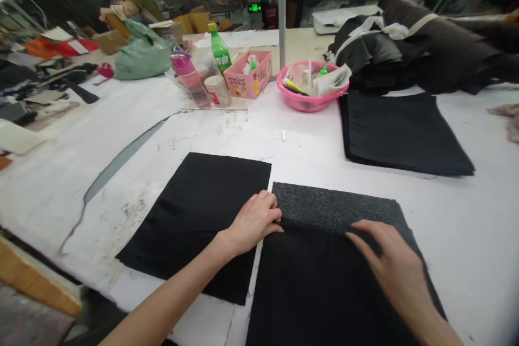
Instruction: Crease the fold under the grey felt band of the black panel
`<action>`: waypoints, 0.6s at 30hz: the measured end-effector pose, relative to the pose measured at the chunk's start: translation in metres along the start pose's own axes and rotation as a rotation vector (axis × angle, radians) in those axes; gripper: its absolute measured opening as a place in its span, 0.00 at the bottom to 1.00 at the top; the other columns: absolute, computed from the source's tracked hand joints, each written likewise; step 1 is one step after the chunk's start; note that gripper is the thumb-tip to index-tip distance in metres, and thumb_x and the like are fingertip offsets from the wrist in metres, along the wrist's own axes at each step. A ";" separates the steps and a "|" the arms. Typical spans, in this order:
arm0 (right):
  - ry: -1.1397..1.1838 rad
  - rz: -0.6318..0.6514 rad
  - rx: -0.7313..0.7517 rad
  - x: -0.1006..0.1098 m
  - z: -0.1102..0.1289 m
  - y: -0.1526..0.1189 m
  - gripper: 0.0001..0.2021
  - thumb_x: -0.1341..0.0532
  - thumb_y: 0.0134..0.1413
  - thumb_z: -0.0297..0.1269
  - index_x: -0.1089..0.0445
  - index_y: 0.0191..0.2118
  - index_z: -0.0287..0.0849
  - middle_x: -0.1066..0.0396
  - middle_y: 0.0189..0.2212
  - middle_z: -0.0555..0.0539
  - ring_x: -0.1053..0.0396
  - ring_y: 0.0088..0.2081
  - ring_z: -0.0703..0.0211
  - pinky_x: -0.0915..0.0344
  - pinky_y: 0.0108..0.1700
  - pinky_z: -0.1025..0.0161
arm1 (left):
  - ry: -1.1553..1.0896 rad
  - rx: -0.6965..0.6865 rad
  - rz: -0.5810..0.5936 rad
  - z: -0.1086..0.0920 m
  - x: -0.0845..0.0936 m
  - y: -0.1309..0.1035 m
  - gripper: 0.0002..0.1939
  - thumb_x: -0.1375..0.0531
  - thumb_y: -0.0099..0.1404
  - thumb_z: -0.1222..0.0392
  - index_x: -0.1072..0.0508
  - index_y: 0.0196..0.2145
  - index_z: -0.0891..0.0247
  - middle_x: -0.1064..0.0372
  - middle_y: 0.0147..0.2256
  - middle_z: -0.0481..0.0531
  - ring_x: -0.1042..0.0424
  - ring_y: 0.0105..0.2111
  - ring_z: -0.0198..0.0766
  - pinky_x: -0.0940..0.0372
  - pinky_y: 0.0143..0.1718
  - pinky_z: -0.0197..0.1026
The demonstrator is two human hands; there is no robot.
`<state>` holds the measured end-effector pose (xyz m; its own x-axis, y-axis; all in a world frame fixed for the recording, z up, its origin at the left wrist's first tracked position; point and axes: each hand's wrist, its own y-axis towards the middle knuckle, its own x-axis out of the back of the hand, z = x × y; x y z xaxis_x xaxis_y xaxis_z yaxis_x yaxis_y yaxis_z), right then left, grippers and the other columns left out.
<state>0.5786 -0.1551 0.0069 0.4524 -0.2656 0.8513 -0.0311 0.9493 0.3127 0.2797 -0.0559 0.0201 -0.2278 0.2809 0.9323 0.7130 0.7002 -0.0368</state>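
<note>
A black sheet (194,200) lies left of the curled left hand (254,221), itself at a second sheet's (316,281) upper-left corner. Rightward along that upper edge, the right hand (399,259) has thumb and forefinger nearly meeting (whether either hand grips, I cannot tell).

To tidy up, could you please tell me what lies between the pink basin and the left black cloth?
The head view shows a small white stick between the pink basin and the left black cloth.

Low in frame, my left hand (254,221) and right hand (393,259) touch black cloth (312,286). A pink basin (311,100) sits upper centre.
</note>
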 end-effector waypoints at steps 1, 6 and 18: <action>0.056 0.067 0.062 -0.016 0.021 0.009 0.12 0.45 0.65 0.48 0.33 0.47 0.47 0.30 0.43 0.49 0.33 0.46 0.55 0.37 0.48 0.57 | 0.009 -0.005 0.001 0.001 0.000 0.000 0.11 0.34 0.61 0.53 0.29 0.30 0.62 0.39 0.37 0.50 0.40 0.42 0.41 0.43 0.40 0.42; 0.113 0.212 0.233 -0.065 0.070 0.029 0.10 0.41 0.64 0.36 0.33 0.50 0.46 0.31 0.43 0.48 0.36 0.45 0.54 0.41 0.45 0.56 | 0.044 -0.019 -0.013 0.003 -0.003 0.000 0.12 0.33 0.60 0.53 0.29 0.31 0.62 0.39 0.38 0.50 0.40 0.42 0.41 0.43 0.39 0.42; 0.166 0.155 0.214 -0.075 0.060 0.029 0.08 0.42 0.65 0.35 0.28 0.47 0.48 0.32 0.36 0.49 0.37 0.40 0.58 0.44 0.41 0.59 | -0.004 0.004 -0.091 0.014 -0.003 -0.008 0.15 0.36 0.61 0.48 0.31 0.34 0.63 0.37 0.38 0.52 0.40 0.42 0.43 0.40 0.41 0.45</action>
<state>0.4904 -0.1177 -0.0228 0.5666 -0.0725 0.8208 -0.2897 0.9150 0.2809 0.2656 -0.0530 0.0121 -0.2941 0.2186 0.9304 0.6866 0.7256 0.0466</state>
